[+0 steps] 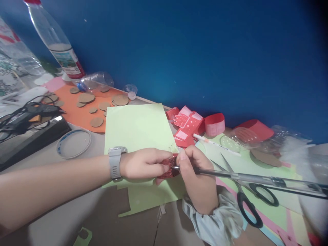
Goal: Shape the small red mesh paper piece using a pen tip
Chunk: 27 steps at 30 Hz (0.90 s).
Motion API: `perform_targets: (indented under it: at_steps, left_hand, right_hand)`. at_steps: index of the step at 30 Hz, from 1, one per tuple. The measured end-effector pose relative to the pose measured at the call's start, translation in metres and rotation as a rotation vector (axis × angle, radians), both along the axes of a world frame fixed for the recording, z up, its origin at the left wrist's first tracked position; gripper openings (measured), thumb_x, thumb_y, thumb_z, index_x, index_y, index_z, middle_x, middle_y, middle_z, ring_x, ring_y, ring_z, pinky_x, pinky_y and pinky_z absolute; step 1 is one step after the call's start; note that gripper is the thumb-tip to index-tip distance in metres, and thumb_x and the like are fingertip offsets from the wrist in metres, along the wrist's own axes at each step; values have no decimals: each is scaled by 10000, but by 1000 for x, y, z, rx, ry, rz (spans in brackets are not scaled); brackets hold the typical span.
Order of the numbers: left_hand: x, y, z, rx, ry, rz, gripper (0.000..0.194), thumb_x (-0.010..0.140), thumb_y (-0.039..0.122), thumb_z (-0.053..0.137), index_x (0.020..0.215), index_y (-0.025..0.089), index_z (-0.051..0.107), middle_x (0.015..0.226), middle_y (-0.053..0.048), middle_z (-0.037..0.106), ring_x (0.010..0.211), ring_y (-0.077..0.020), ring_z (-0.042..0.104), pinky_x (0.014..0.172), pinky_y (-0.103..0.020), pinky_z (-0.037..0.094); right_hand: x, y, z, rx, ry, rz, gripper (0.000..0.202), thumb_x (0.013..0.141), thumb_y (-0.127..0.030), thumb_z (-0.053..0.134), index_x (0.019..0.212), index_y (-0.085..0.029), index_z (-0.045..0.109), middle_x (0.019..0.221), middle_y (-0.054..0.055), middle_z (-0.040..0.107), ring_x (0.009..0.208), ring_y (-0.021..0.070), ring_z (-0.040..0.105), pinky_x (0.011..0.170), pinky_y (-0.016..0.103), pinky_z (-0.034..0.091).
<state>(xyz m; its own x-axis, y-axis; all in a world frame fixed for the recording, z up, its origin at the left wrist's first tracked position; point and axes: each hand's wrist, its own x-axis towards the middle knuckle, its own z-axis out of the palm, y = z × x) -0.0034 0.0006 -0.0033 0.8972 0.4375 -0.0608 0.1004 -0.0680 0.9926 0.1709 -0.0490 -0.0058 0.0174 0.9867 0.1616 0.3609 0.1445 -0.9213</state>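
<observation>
My left hand (pixel 145 164), with a grey watch on its wrist, is closed around a small dark-red piece with a fine dotted pattern (pixel 168 170). My right hand (pixel 198 179) grips a pen (pixel 246 177) close to its tip, and the tip points at the red piece. Both hands meet over a light green paper sheet (pixel 135 126). Black-handled scissors (pixel 242 191) lie to the right, partly behind the pen. Part of the red piece is hidden by my fingers.
Cardboard discs (pixel 86 98) lie on orange paper (pixel 70 111) at the left, near a tape ring (pixel 73 143) and a glue gun (pixel 38 109). Bottles (pixel 60 48) stand at the back left. Red paper pieces (pixel 189 123) and a white marker (pixel 216 144) sit along the blue wall (pixel 205 61).
</observation>
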Motion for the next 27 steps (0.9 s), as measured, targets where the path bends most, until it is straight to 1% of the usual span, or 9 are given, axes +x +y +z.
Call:
perform_targets:
  at_steps: [3,7,12,16,23,27]
  left_hand:
    - [0,0,0,-7,8,12,126,949,162,406,836,176,460,673,3,587,653,-136,560,673,-245,473]
    - [0,0,-1,-15,12,7,117,941,168,423,830,178,460,669,4,593,645,-135,558,656,-242,475]
    - [1,0,0,-24,-14,7,117,942,172,423,831,178,460,657,9,584,627,-130,548,640,-231,465]
    - [0,0,-1,-25,1,11,119,942,169,424,830,176,464,671,6,587,640,-134,560,645,-233,466]
    - [0,0,0,-14,19,8,125,942,159,416,825,176,456,670,6,588,638,-134,560,661,-242,460]
    - [0,0,1,-20,10,3,119,938,152,411,829,175,452,664,7,582,640,-135,561,665,-246,459]
  right_hand:
    - [0,0,2,-5,10,-7,311,925,-253,445,622,-216,387,554,-45,369,515,108,347,485,243,314]
    - [1,0,1,16,-1,-13,301,902,-237,482,614,-212,396,553,-45,378,512,106,341,485,242,312]
    - [1,1,-3,7,29,-9,313,929,-264,466,625,-211,407,538,-51,364,488,101,324,463,243,286]
    - [0,0,-2,29,13,-10,319,934,-268,461,624,-212,407,549,-45,381,507,106,343,475,245,296]
    - [1,0,1,-5,-15,-1,312,924,-255,464,624,-217,387,552,-47,371,521,112,354,493,250,316]
    - [0,0,1,-5,4,6,304,922,-243,456,626,-216,393,550,-51,367,512,108,346,484,248,311]
